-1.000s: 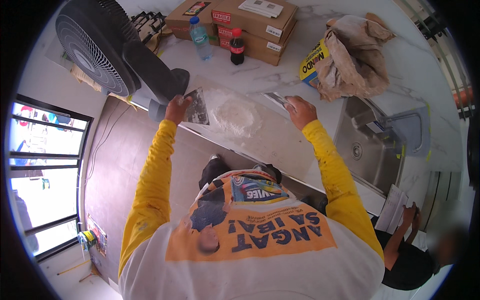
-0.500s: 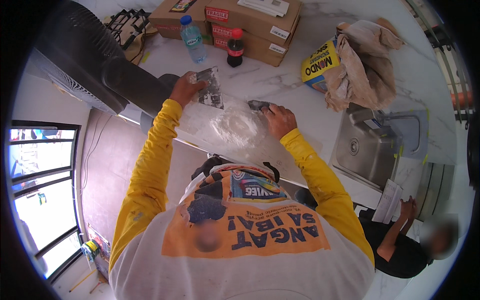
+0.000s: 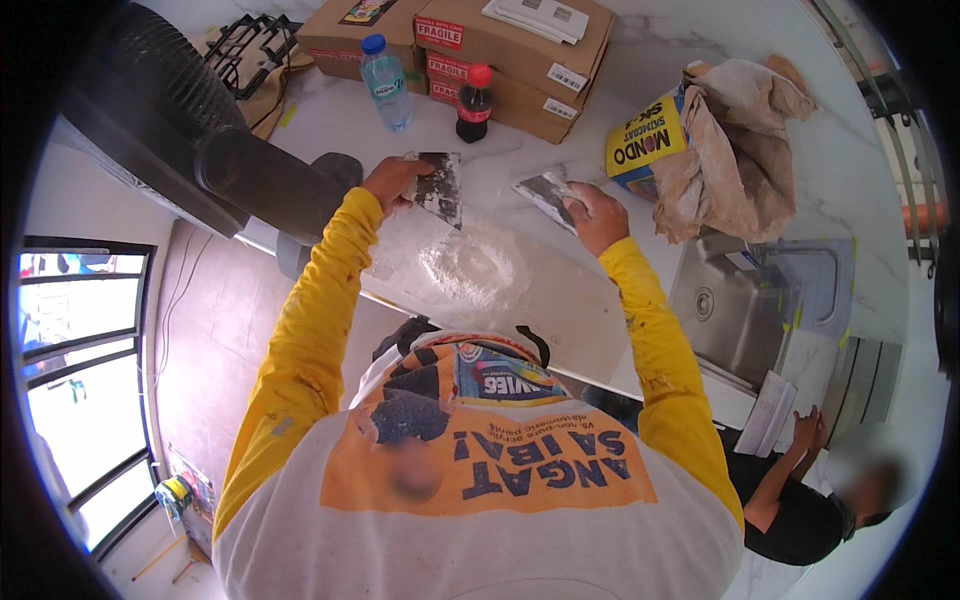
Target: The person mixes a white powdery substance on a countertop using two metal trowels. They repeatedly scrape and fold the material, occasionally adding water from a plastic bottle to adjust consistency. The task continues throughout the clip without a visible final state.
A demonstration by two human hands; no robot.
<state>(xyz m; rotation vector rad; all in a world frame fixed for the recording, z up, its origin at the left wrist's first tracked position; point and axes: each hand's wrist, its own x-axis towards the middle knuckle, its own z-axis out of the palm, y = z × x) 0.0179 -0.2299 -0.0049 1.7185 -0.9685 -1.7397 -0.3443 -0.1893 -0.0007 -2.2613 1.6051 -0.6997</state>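
Observation:
A ring of white powder lies heaped on the pale slab before me, with a hollow in its middle. Left of the heap, my left hand is closed on a powder-smeared putty knife, its wide blade held above the powder's far left side. My right hand grips a second putty knife, the flat blade reaching left, beyond and to the right of the heap. Both blades are apart from the powder. The handles are mostly hidden in my fingers.
A clear water bottle and a dark soda bottle stand before cardboard boxes. An opened paper sack sits by the sink. At left is a black fan. Another person is at lower right.
My right hand has moved right and outward from the heap, its blade now showing more of its face. My left hand has shifted slightly right with its knife.

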